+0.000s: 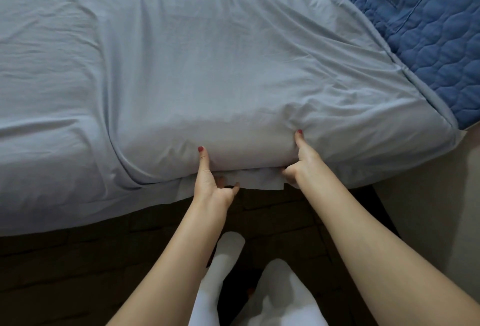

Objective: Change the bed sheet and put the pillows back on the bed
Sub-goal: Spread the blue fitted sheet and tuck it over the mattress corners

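While a person stands at the near edge of a bed, seen from above through a head-worn camera, both bare hands grasp the hem of a pale blue, wrinkled cotton bed sheet (181, 61) that covers most of the mattress. The left hand (213, 183) has its thumb laid on top of the fabric and its fingers curled under the edge, pinching the sheet. The right hand (298, 162) does the same just beside it, thumb pressed into a bunch of creases, fingers tucked beneath. Between the two hands a small flap of the sheet hangs loose over the dark floor (78, 268). At the upper right a darker blue quilted mattress pad (420, 35) lies uncovered, so the sheet has not yet reached that corner. The step in hand looks like pulling or tucking the sheet along this side. What could go wrong: a hard tug here may drag the sheet further off the bare corner, because nothing visibly anchors it there; the deep folds running from the left could also stay trapped if the edge is tucked before smoothing. Counted: one sheet, one quilted pad, two hands, and two legs in white trousers (280, 294) below. No pillows appear in view, so that part of the task seems not yet done
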